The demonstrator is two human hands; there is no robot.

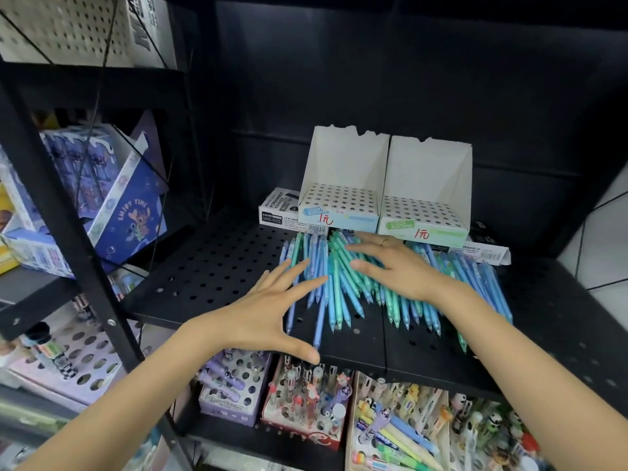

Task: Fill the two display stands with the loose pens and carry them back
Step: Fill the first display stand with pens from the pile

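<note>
The loose pens (356,283), light, smooth and prone to rolling, are best pinched mid-barrel; the right hand (397,266) rests flat on them, the left hand (268,314) is spread wide.

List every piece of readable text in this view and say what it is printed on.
"COLOR BLOCKING" and "1元": blue-fronted display stand.
"COLOR BLOCKING" and "1元": green-fronted display stand.
"PERMANENT MARKER": white marker box left of the stands.
"ENJOY TIME": dark blue cartoon box on the left shelf.
Barcode stickers, small print on the marker box and the lettering at top left: too small or cut off to read.
</note>
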